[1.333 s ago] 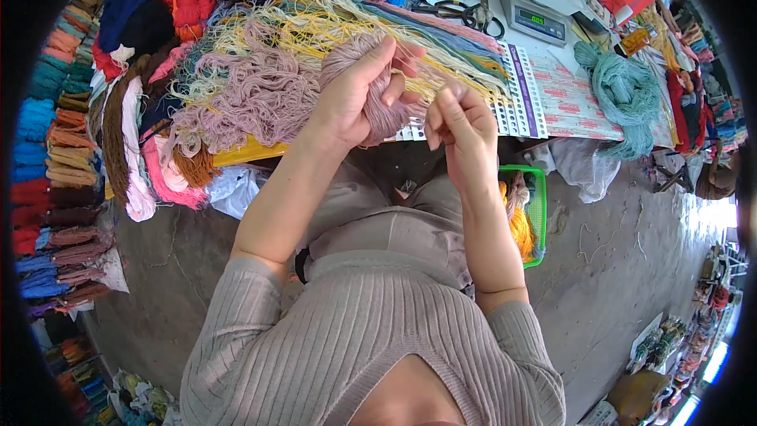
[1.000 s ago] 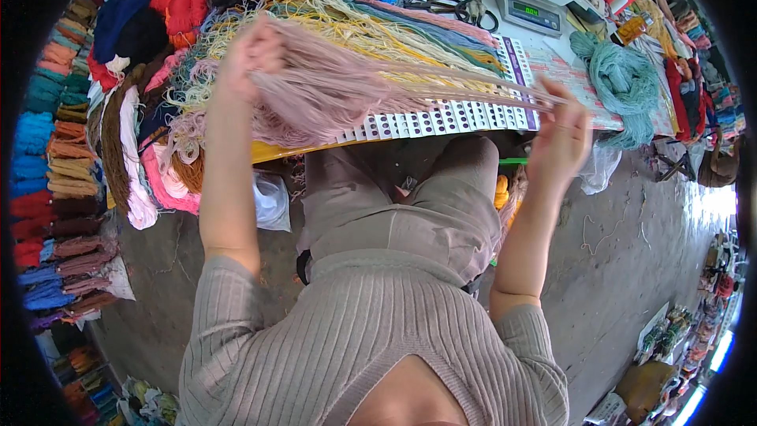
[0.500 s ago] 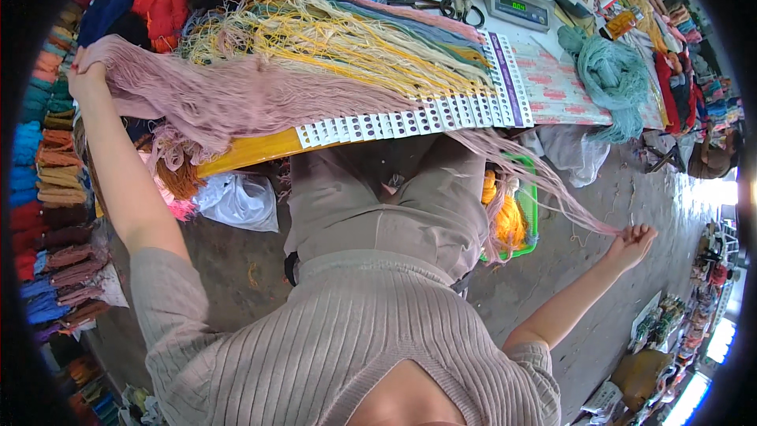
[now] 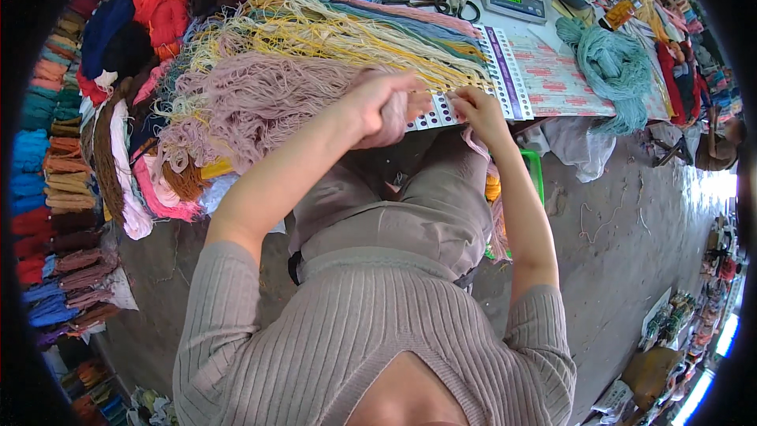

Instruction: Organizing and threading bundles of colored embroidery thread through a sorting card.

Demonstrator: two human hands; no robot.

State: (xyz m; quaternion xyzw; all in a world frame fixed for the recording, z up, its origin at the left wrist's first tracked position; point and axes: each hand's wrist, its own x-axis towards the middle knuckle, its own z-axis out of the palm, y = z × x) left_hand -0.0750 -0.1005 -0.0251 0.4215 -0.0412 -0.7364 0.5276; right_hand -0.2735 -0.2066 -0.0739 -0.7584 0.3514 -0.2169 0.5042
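Observation:
Dusty-pink thread [image 4: 244,102] lies in a loose, wavy heap over the left part of the table. My left hand [image 4: 378,106], somewhat blurred, is closed round a gathered bunch of this thread at the heap's right end. Close to its right, my right hand [image 4: 479,113] has its fingers pinched at the front edge of a white card strip with punched holes [image 4: 507,71]; what they hold is too small to make out. A pink strand hangs just below that hand. Yellow and cream threads [image 4: 315,28] fan leftward from the cards.
Scissors [image 4: 445,4] and a digital scale [image 4: 509,1] stand at the back. A teal skein [image 4: 611,63] lies at the right. Coloured skeins [image 4: 162,0] pile at the far left. Below the table are a green basket [image 4: 534,177] and a white plastic bag [image 4: 583,146].
Both hands have come in from wide apart to meet near the cards. The pink thread, stretched out leftward before, now lies bunched. The strands drawn out to the right are gone from there.

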